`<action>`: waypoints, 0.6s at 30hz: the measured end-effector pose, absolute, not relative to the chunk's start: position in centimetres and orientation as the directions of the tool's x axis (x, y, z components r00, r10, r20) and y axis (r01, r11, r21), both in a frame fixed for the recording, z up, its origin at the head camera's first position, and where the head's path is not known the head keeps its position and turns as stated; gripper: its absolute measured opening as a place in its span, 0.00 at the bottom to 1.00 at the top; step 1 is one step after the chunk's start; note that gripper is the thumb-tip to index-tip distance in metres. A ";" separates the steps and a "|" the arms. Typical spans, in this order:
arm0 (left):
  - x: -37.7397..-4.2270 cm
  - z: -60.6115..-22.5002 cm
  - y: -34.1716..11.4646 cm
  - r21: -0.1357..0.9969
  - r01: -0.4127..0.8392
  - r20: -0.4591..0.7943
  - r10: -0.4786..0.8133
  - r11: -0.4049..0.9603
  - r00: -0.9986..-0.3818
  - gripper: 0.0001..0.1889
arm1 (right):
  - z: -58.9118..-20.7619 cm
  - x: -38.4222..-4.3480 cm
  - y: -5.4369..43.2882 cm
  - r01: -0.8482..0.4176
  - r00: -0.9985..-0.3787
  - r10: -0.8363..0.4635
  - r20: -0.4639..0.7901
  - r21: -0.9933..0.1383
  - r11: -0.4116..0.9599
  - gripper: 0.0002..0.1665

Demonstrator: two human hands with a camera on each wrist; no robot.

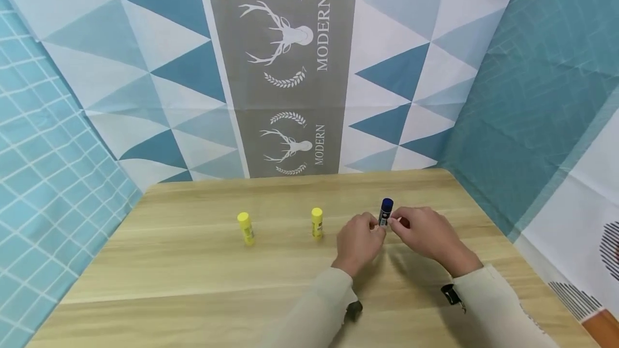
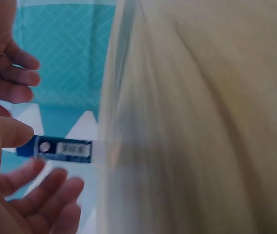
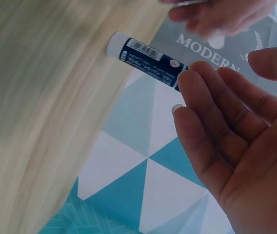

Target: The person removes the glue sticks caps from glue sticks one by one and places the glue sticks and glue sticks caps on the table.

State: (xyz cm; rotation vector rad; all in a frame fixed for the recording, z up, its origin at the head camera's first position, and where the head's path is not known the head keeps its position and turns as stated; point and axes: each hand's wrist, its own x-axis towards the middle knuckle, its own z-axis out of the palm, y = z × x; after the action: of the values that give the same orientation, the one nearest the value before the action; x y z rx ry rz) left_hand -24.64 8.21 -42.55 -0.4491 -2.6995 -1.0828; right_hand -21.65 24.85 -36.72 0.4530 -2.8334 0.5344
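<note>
A dark blue glue stick (image 1: 386, 209) with a white base stands upright on the wooden table, towards the right. My left hand (image 1: 359, 243) is close on its left side. In the left wrist view, that hand's thumb and loosely bent fingers lie on either side of the dark blue cap, without a visible pinch. From the other side, my right hand (image 1: 429, 231) comes close to the stick. The right wrist view shows its fingers (image 3: 197, 90) relaxed and partly covering the cap end; contact there is unclear. The barcode label (image 3: 146, 48) faces both wrist cameras.
Two yellow glue sticks stand apart to the left of my hands: one nearer (image 1: 316, 223), one farther left (image 1: 246, 229). Beneath them is the light wooden table (image 1: 184, 283). Patterned cloth (image 1: 285, 69) hangs behind the far edge and along both sides.
</note>
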 end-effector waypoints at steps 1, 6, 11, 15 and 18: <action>-24.9 -42.8 8.5 0.644 0.327 0.276 0.188 0.691 -0.943 0.16 | -36.8 -21.6 24.9 -0.338 -0.928 -0.260 0.266 -0.308 0.890 0.09; -25.5 -43.4 9.7 0.610 0.271 0.251 0.142 0.745 -0.957 0.29 | -37.4 -21.2 24.9 -0.338 -0.926 -0.263 0.272 -0.284 0.897 0.09; -25.5 -43.7 10.1 0.566 0.276 0.249 0.158 0.776 -0.955 0.31 | -37.9 -20.4 24.9 -0.335 -0.927 -0.256 0.276 -0.296 0.894 0.08; -25.8 -43.6 10.2 0.588 0.267 0.237 0.153 0.764 -0.959 0.30 | -37.8 -20.2 24.9 -0.324 -0.929 -0.245 0.276 -0.292 0.900 0.07; -26.3 -43.5 10.2 0.617 0.254 0.225 0.142 0.744 -0.964 0.29 | -37.5 -20.3 24.8 -0.317 -0.934 -0.243 0.263 -0.290 0.903 0.08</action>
State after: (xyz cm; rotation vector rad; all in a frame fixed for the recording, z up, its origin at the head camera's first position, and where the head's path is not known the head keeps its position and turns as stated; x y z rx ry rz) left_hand -26.26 10.21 -43.52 -0.3179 -2.7792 -1.0194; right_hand -20.25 24.83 -37.53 0.4237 -2.8462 0.4887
